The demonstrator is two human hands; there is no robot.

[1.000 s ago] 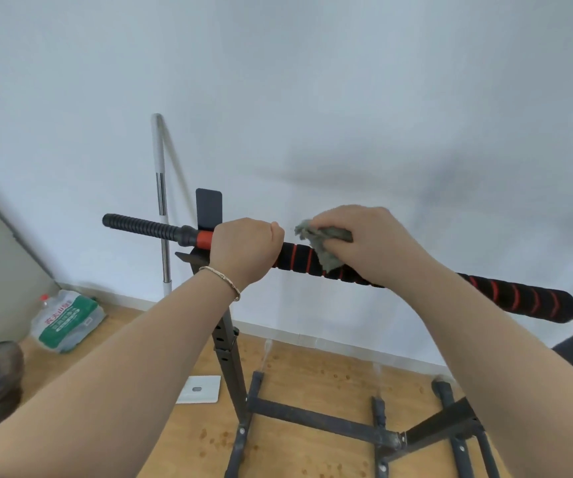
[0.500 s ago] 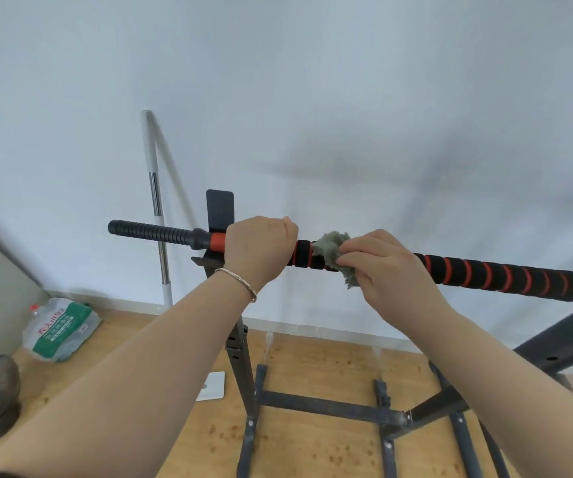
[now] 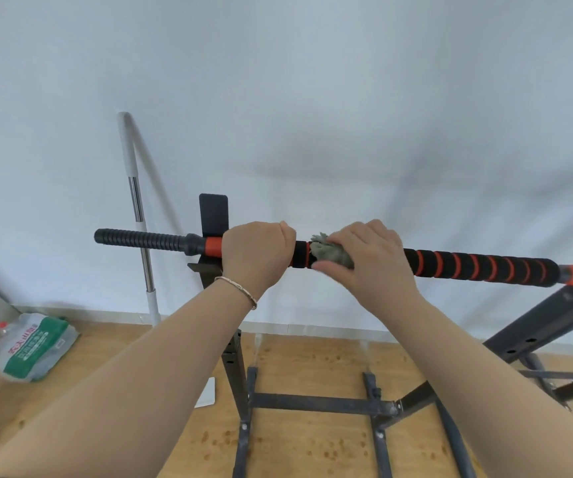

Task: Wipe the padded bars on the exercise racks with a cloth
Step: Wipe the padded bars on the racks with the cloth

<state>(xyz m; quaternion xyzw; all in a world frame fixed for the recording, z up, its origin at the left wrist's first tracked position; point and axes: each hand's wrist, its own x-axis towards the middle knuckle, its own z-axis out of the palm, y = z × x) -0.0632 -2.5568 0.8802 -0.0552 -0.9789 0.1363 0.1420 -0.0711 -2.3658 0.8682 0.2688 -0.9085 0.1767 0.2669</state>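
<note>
bar (image 3: 478, 267) by right hand: matt foam | cloth (image 3: 329, 253): fuzzy | rack (image 3: 323, 403) below hands: dull metal | floor (image 3: 312, 439): wood

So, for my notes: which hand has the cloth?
The right hand, holding the grey cloth against the padded bar; the left hand grips the bar bare.

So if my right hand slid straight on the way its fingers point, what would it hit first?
Probably the left hand, gripping the padded bar just past the cloth; only a short stretch of padding separates them.
</note>
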